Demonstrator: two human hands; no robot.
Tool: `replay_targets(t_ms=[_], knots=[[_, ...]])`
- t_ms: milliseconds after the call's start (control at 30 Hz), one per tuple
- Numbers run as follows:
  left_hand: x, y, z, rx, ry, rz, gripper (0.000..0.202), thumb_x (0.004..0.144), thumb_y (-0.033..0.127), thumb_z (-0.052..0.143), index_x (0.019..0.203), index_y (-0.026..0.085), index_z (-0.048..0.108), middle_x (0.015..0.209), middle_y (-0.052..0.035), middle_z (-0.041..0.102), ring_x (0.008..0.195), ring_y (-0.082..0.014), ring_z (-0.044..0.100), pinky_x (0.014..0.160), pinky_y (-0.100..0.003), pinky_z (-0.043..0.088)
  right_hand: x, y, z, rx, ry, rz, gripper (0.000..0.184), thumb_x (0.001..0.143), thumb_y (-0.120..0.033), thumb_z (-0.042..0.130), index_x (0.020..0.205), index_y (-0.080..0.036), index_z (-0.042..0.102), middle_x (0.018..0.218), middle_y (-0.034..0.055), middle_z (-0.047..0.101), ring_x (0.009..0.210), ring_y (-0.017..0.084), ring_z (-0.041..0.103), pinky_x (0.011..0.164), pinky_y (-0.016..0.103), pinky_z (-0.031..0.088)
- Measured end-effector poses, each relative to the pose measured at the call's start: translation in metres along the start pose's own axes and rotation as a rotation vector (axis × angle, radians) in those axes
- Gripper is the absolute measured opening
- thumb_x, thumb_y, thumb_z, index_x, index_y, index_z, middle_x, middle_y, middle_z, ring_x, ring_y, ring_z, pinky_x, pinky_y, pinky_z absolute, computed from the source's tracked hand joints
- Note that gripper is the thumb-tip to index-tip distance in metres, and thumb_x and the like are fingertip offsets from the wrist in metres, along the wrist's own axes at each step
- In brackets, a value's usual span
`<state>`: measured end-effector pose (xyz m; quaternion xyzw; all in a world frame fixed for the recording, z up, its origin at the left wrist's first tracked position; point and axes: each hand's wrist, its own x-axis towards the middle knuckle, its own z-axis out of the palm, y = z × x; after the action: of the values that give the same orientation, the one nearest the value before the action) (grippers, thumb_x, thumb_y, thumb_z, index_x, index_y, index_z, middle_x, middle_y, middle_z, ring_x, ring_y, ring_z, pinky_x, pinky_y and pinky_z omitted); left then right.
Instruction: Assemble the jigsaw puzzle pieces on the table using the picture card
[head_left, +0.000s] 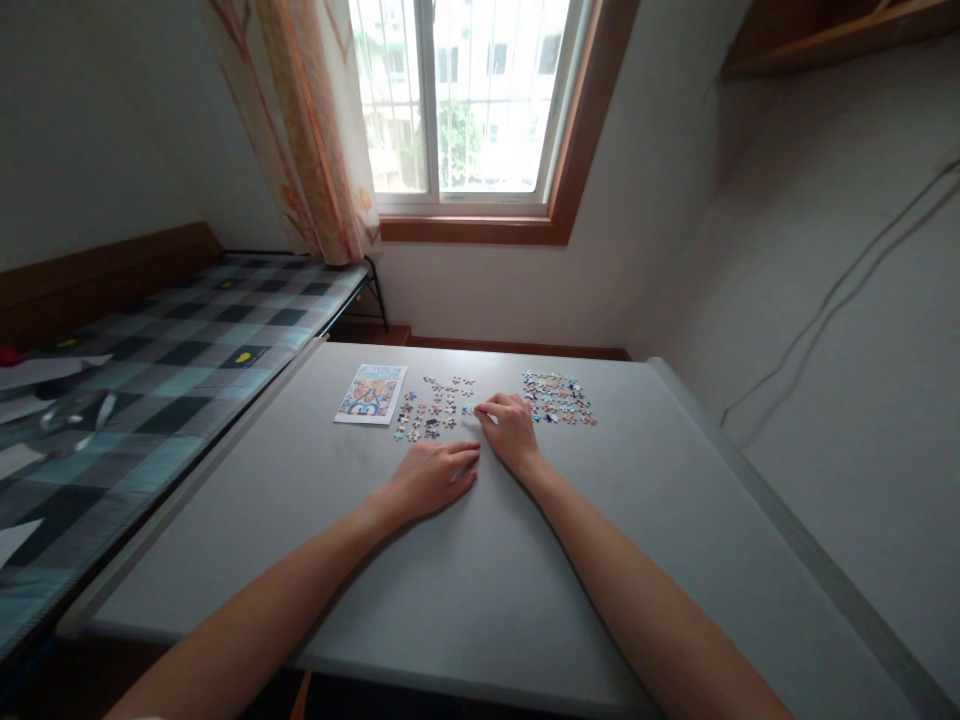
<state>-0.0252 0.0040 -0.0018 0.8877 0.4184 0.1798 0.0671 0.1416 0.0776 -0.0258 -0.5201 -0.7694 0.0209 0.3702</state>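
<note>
Small, multicoloured, knob-edged jigsaw pieces (432, 425) are spread loosely just to the right of a white-bordered, colourfully printed rectangular picture card (370, 394), and a denser patch of like pieces (555, 392) is laid out well to the card's right. Between the two groups, to the right of the card, a small pale-blue piece (467, 409) is met by the fingertips of the right hand (512, 425); whether it is pinched in that grip or only touched cannot be told. The left hand (439, 470) is rested palm-down, nearer than the card and to its right, its grip relaxed with fingers stretched out and nothing seen held. Little joining is judged to have been done: gaps are shown among the pieces of the nearer group, no sizeable assembled section can be made out, and most pieces appear left to be fitted, though joins in the denser patch are too small to be ruled out. Everything is carried by a smooth, pale-grey counter (465, 600), with a blue-and-black checked bed (292, 290) placed to the card's left.
</note>
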Motion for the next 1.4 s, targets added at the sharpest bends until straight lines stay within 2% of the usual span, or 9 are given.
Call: replay_targets(t_ms=[167, 300, 500, 700, 1033, 1400], knots=[[0.000, 0.000, 0.002, 0.044, -0.010, -0.014, 0.031, 0.089, 0.032, 0.043, 0.114, 0.027, 0.060, 0.123, -0.0003, 0.060, 0.096, -0.0177, 0.063, 0.082, -0.028, 0.049, -0.002, 0.002, -0.002, -0.006, 0.001, 0.005, 0.014, 0.084, -0.029, 0.060, 0.075, -0.027, 0.072, 0.078, 0.0017, 0.065, 0.081, 0.019, 0.051, 0.077, 0.033, 0.032], [0.003, 0.004, 0.006, 0.140, 0.012, -0.089, 0.031, 0.089, 0.033, 0.042, 0.114, 0.025, 0.058, 0.126, -0.0026, 0.057, 0.087, -0.0160, 0.064, 0.074, -0.026, 0.049, -0.001, 0.002, -0.001, -0.019, -0.036, 0.027, 0.014, 0.083, -0.028, 0.061, 0.075, -0.027, 0.072, 0.080, 0.0016, 0.065, 0.082, 0.018, 0.051, 0.077, 0.033, 0.031], [0.017, 0.014, 0.005, 0.284, -0.020, -0.193, 0.035, 0.090, 0.034, 0.036, 0.115, 0.019, 0.056, 0.121, -0.0077, 0.059, 0.078, -0.0162, 0.064, 0.066, -0.027, 0.047, 0.001, 0.002, -0.002, -0.038, -0.097, 0.062, 0.016, 0.085, -0.029, 0.058, 0.077, -0.026, 0.072, 0.084, 0.0009, 0.066, 0.086, 0.018, 0.049, 0.080, 0.032, 0.028], [0.030, 0.011, 0.009, 0.358, 0.030, -0.271, 0.036, 0.091, 0.034, 0.033, 0.114, 0.017, 0.056, 0.118, -0.0075, 0.061, 0.075, -0.0183, 0.065, 0.061, -0.029, 0.045, 0.001, 0.002, -0.002, -0.033, -0.108, 0.058, 0.017, 0.085, -0.028, 0.058, 0.077, -0.026, 0.072, 0.083, 0.0010, 0.067, 0.084, 0.018, 0.048, 0.080, 0.032, 0.028], [0.029, 0.008, 0.016, 0.303, 0.024, -0.308, 0.043, 0.089, 0.033, 0.037, 0.128, 0.019, 0.048, 0.135, -0.0091, 0.049, 0.084, -0.0186, 0.065, 0.066, -0.029, 0.047, 0.002, 0.001, -0.003, -0.037, -0.142, 0.080, 0.018, 0.085, -0.030, 0.057, 0.077, -0.025, 0.073, 0.083, 0.0019, 0.066, 0.086, 0.018, 0.046, 0.081, 0.031, 0.030], [0.030, 0.008, 0.019, 0.291, 0.038, -0.280, 0.039, 0.089, 0.033, 0.037, 0.124, 0.020, 0.051, 0.130, -0.0074, 0.054, 0.084, -0.0185, 0.065, 0.068, -0.029, 0.047, 0.000, 0.000, -0.003, -0.054, -0.145, 0.072, 0.016, 0.085, -0.026, 0.056, 0.083, -0.023, 0.072, 0.085, 0.0047, 0.065, 0.089, 0.020, 0.047, 0.082, 0.031, 0.034]])
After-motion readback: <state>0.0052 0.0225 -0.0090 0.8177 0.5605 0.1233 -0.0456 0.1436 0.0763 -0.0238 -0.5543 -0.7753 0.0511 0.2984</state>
